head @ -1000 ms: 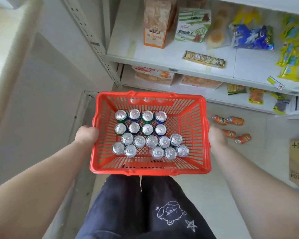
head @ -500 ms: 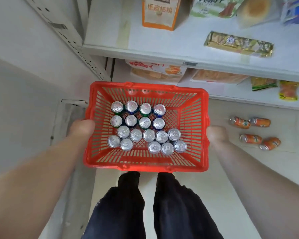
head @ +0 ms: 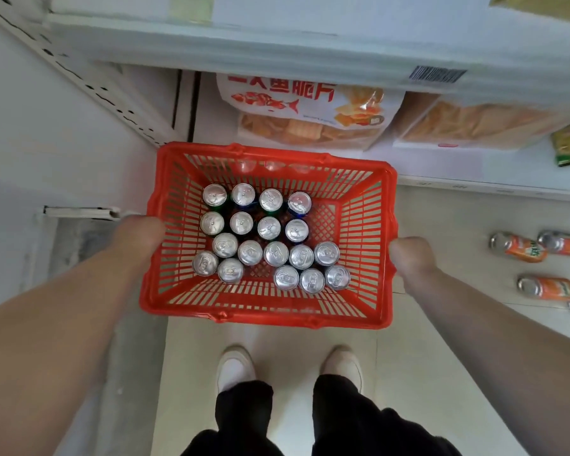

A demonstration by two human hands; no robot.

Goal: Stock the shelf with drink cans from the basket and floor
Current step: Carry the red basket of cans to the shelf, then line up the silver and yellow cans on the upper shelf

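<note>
basket [head: 267, 315]: showing bright red, slatted lattice
basket cans [head: 270, 240]: showing silver tops
floor cans [head: 520, 246]: showing orange with green marks
snack bag [head: 310, 106]: showing white with red fish print
shoes [head: 234, 366]: showing white

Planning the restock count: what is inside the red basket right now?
The red basket holds eighteen upright cans, silver tops showing, grouped left of centre on its floor. Their sides are mostly hidden, so most flavours cannot be told.
</note>
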